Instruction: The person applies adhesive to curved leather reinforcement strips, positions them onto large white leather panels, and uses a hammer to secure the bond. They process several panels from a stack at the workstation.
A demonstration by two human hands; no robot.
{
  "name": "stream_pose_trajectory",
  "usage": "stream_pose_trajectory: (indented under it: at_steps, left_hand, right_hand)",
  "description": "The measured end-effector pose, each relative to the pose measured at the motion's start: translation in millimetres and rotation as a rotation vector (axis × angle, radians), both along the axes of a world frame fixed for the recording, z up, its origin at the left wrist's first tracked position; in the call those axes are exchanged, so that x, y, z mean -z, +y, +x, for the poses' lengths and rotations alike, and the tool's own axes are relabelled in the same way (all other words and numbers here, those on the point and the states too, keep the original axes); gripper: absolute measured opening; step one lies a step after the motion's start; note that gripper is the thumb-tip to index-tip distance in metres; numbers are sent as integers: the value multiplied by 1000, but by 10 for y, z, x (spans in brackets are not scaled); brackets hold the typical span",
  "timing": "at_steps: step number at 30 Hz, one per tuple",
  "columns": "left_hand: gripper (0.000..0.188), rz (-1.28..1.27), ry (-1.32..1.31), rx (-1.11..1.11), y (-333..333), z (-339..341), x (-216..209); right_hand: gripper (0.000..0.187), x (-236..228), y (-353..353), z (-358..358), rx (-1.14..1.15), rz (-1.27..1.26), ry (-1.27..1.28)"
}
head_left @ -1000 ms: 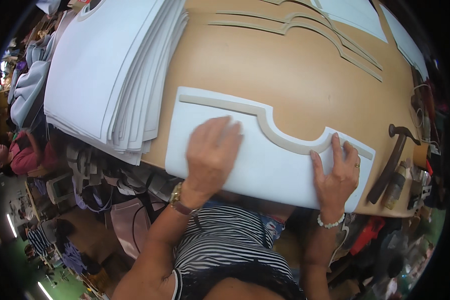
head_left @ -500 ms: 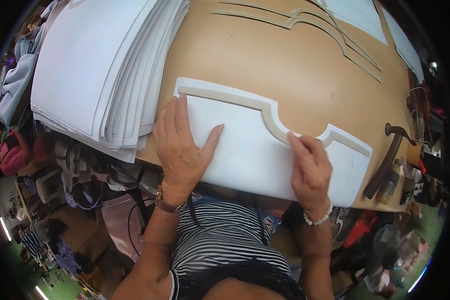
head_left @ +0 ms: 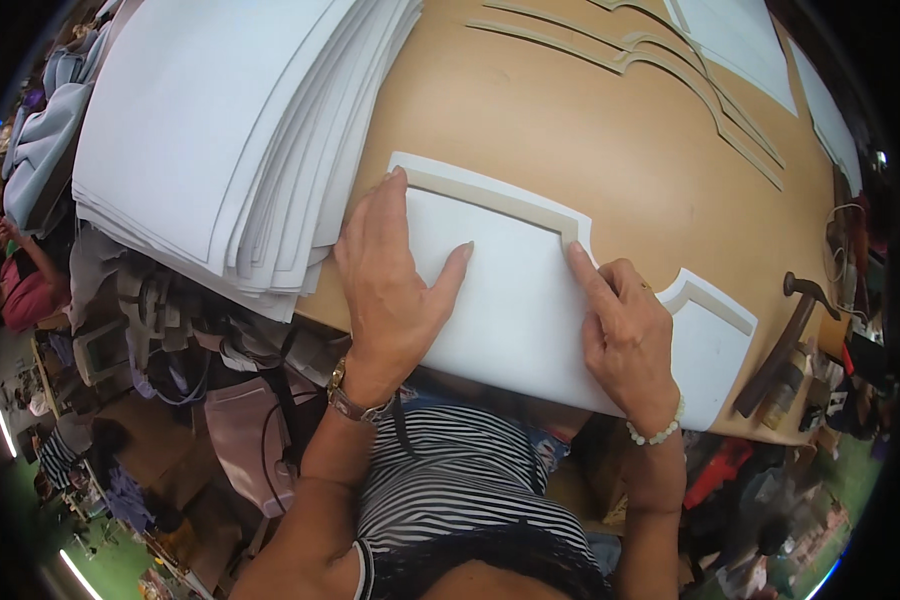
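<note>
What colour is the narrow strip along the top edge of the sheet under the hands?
The strip is beige-grey; the sheet is white. Head view.

head-worn fisheye (close), facing down at table (head_left: 570,130)

My hands (head_left: 395,290) cover part of the white panel (head_left: 530,320). The sheet stack (head_left: 220,130) runs off the top edge. The hammer (head_left: 785,340) head's lower end blurs into clutter.

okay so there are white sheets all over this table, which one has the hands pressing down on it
The white shaped panel at the table's near edge, the one with a notched top outline framed by a tan strip. Both the left hand and right hand lie flat on it; the big stack is untouched.
</note>
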State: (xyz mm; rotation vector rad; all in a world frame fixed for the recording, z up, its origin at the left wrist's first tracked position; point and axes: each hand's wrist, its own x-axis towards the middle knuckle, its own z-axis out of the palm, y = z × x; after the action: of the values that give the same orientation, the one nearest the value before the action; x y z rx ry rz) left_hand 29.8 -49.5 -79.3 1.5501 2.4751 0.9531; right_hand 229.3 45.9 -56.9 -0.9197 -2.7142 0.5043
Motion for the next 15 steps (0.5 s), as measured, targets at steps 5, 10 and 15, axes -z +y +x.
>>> stream_pose_trajectory:
  at_steps: [5,10,15]
  left_hand:
    - [77,-22,4,3,-2,-16,5]
    - [79,3,9,2,-15,-5,46]
    - [80,10,-15,-7,-14,-4,56]
  right_hand:
    - [68,-63,32,-86,9,-58,-108]
    - [70,-74,46,-94,17,-75,-133]
    - [71,-75,83,-112,26,-88,-154]
